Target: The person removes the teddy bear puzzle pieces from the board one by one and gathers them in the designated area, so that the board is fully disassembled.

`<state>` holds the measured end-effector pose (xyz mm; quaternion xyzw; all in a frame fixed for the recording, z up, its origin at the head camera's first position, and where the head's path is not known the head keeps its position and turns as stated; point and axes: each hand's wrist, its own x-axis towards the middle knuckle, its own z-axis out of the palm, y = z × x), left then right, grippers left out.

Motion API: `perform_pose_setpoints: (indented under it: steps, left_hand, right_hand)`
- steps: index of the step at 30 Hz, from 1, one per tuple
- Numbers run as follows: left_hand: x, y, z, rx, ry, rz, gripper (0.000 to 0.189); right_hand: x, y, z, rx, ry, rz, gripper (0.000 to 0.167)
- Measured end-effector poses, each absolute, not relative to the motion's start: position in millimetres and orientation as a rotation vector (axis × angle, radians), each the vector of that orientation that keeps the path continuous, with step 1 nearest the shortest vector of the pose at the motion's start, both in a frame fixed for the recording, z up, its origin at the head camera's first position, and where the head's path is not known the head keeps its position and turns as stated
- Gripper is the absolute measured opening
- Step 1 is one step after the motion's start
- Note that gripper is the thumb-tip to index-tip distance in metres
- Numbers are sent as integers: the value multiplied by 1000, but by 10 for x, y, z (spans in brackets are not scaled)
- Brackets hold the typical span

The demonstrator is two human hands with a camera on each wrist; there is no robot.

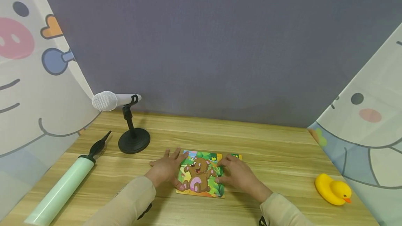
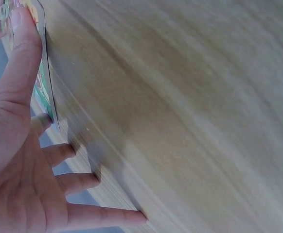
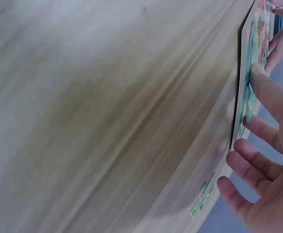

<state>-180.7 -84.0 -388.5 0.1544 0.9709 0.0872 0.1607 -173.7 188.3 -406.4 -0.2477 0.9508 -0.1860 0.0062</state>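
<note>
A bear picture puzzle (image 1: 198, 175) lies flat on the table, a brown bear on a green and yellow scene. My left hand (image 1: 168, 168) is at its left side, fingers spread, with the thumb on the lower left corner and the index fingertip at the upper left one. The left wrist view shows that thumb (image 2: 25, 46) on the puzzle's edge. My right hand (image 1: 238, 173) touches the right part of the puzzle with thumb and index finger; its other fingers (image 3: 248, 170) are loosely bent. A small loose puzzle piece (image 1: 238, 156) lies behind the right hand, partly hidden by it.
A white microphone (image 1: 106, 101) on a black stand (image 1: 134, 140) is at the back left. In front of it lies a pale green hand pump (image 1: 64, 189) with a black nozzle. A yellow rubber duck (image 1: 329, 188) sits at the right. A grey panel (image 1: 201, 51) rises behind the table.
</note>
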Motion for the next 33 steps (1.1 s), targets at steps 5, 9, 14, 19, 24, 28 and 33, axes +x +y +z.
perform_pose_setpoints:
  steps: [5, 9, 14, 19, 24, 28, 33]
  left_hand:
    - [-1799, -842, -3877, 441, 2773, 259, 120]
    - [-1799, -842, -3873, 447, 2775, 265, 120]
    - [-1798, -844, -3870, 443, 2772, 279, 121]
    - [-1801, -844, -3871, 438, 2770, 282, 120]
    - [-1803, -846, -3874, 443, 2768, 276, 120]
    - [-1803, -845, -3879, 446, 2773, 263, 120]
    - [-1798, -843, -3872, 443, 2773, 254, 120]
  right_hand:
    - [-1733, 1879, -4074, -788, 3005, -572, 43]
    - [-1733, 1888, -4070, -813, 3072, -438, 44]
    - [-1730, 1904, -4065, -814, 3101, -387, 44]
    - [-1754, 1913, -4047, -858, 3055, -429, 44]
    - [-1813, 1923, -4022, -853, 3003, -461, 45]
    - [-1864, 1937, -4019, -846, 2977, -485, 46]
    - [-1898, 1968, -4021, -825, 2919, -578, 46]
